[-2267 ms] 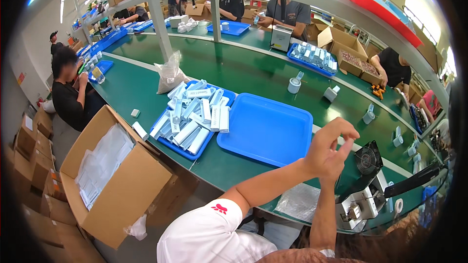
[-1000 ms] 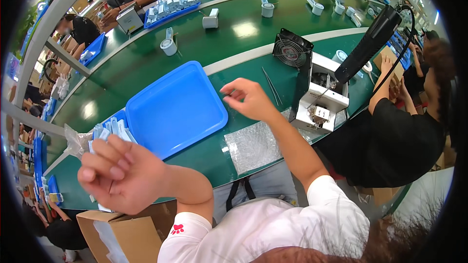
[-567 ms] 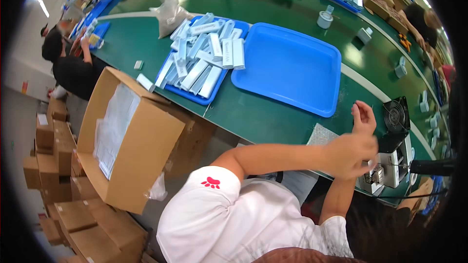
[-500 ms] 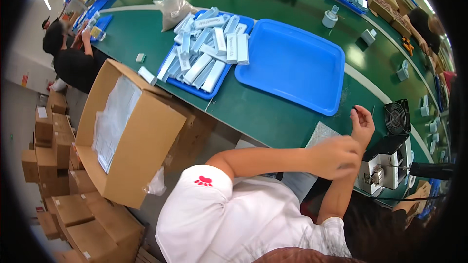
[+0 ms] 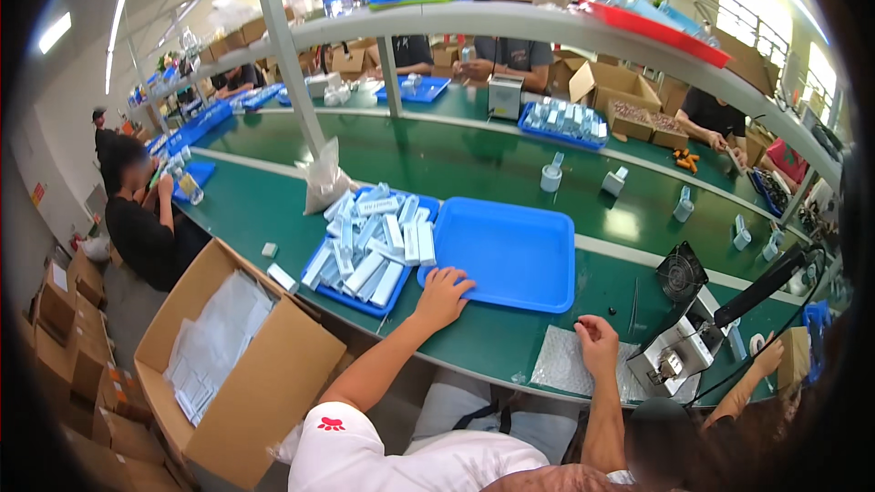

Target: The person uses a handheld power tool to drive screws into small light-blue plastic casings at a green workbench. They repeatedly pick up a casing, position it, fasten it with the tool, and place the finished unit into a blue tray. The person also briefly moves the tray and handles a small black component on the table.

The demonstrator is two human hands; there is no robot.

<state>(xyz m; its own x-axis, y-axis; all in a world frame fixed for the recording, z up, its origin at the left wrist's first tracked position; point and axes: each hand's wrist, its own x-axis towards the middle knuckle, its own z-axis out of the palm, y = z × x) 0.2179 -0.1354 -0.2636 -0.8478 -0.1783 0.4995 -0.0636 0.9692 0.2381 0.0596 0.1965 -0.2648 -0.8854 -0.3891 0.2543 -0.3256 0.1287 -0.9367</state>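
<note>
My left hand (image 5: 444,298) lies at the near left corner of a blue tray (image 5: 504,298), its fingers apart and touching the rim. Nothing sits inside this tray. Beside it, a second blue tray (image 5: 363,304) is heaped with light-blue and white oblong plastic casings (image 5: 365,272). My right hand (image 5: 597,343) hovers over a sheet of bubble wrap (image 5: 562,364), thumb and fingers curled together in a pinch. Whatever is between those fingertips is too small to make out. A small black piece (image 5: 612,311) lies on the table just beyond that hand.
Right of my right hand stands a small bench machine (image 5: 674,351) with a black fan (image 5: 682,271). An open carton (image 5: 264,383) stands at the table's left edge. Beyond runs a green conveyor (image 5: 437,158) carrying several light-blue parts. A shelf (image 5: 510,23) spans overhead. Co-workers sit around.
My left hand has swung from across my right forearm over to the tray's left corner. My right hand has come lower, toward the bubble wrap. The view has tilted up, showing the shelf.
</note>
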